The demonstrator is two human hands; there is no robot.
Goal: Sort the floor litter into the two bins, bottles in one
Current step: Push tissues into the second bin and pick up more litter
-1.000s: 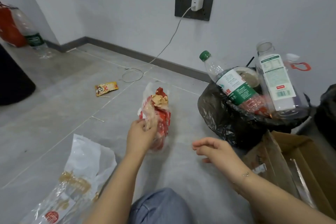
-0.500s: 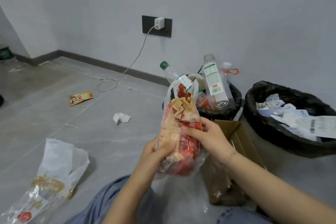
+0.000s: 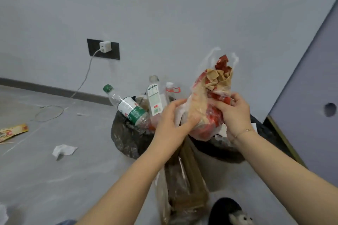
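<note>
On the floor near its left edge lies a yellow wrapper [image 3: 13, 131], then a crumpled tissue [image 3: 63, 150]. The left bin [image 3: 128, 139], black-lined, holds upright bottles [image 3: 130, 108]. Above the gap between the bins, the left hand [image 3: 171, 124] and right hand [image 3: 234, 113] both curl their fingers around a clear bag of red and brown wrappers [image 3: 208, 100], held over the right bin [image 3: 219, 149]

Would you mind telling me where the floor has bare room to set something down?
Bare grey floor lies between the crumpled white tissue and the flattened brown cardboard. It is crowded around the black-lined bottle bin.
</note>
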